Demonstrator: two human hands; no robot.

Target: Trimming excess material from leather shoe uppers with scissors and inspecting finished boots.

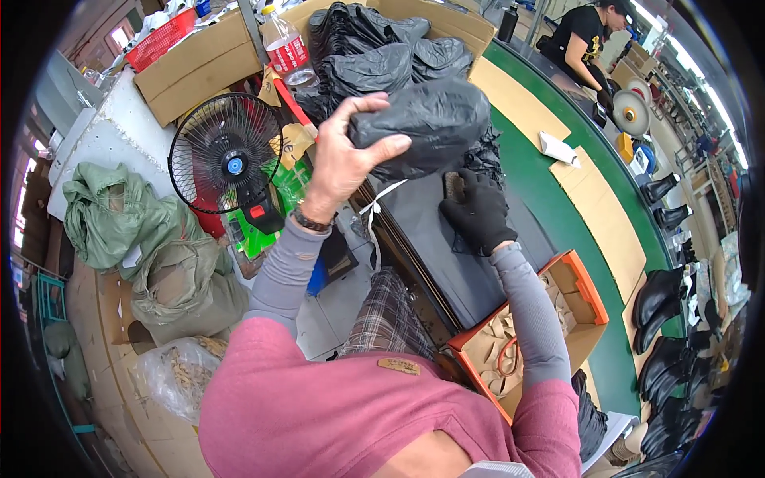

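My left hand (351, 155), bare with a dark wristband, grips the left end of a rounded bundle wrapped in thin black plastic (434, 123), thumb on the near side. The bundle is held up over a dark padded work surface (486, 279); what the plastic covers is hidden. Just below it, my right hand (480, 213) wears a black glove and is closed round a small brown block (454, 187), perhaps a brush, of which only one end shows. More crumpled black plastic (484, 155) lies beyond the glove.
Black plastic-wrapped bundles (370, 68) fill a carton at the back, beside a plastic bottle (285, 48). A fan (231, 155) stands left. An orange-edged box (590, 291) with tan strips sits near my right arm. Black shoes (657, 307) line the green bench (522, 143); a co-worker (586, 48) works beyond.
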